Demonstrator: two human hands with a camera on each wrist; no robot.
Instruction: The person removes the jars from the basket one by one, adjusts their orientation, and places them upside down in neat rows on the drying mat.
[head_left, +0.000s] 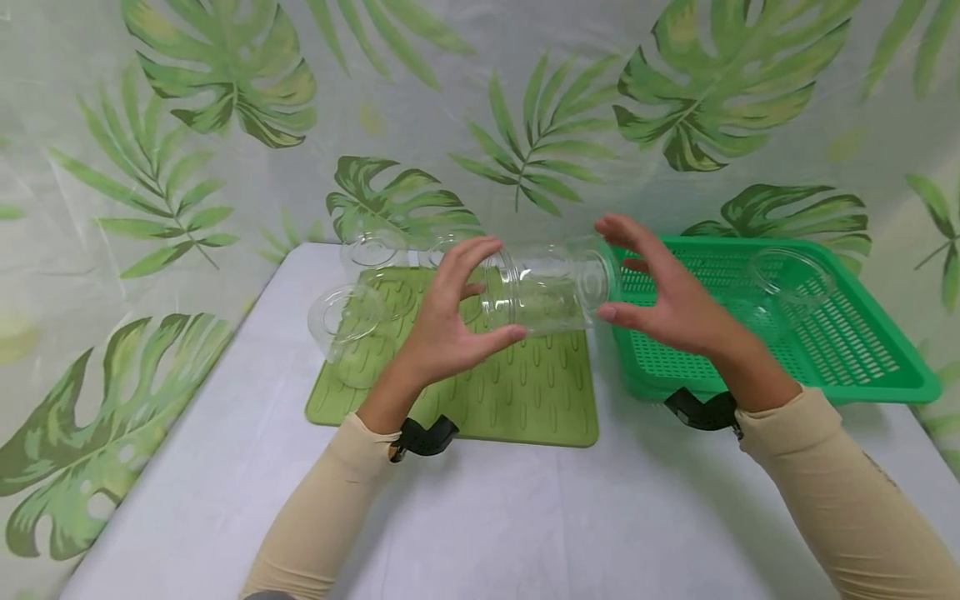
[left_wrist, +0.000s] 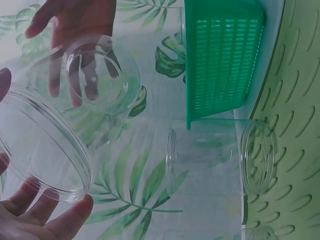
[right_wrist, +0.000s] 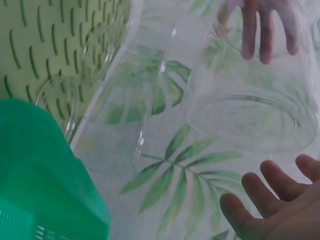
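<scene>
A clear jar (head_left: 551, 287) lies sideways in the air over the green mat (head_left: 525, 400). My left hand (head_left: 450, 325) grips it around the ridged mouth end, thumb below and fingers above. Beside the jar's base, my right hand (head_left: 667, 300) is spread, with its thumb and fingers apart. In the right wrist view a gap shows between those fingers (right_wrist: 272, 192) and the base. Several more clear jars stand on the left part of the mat, mouth down, including a front one (head_left: 345, 321); my left hand partly hides some of them.
To the right stands a green slotted basket (head_left: 870, 393), with another clear jar (head_left: 795, 279) inside. The mat and basket rest on a white-covered table (head_left: 480, 525). A leaf-patterned cloth (head_left: 540, 100) hangs close behind them.
</scene>
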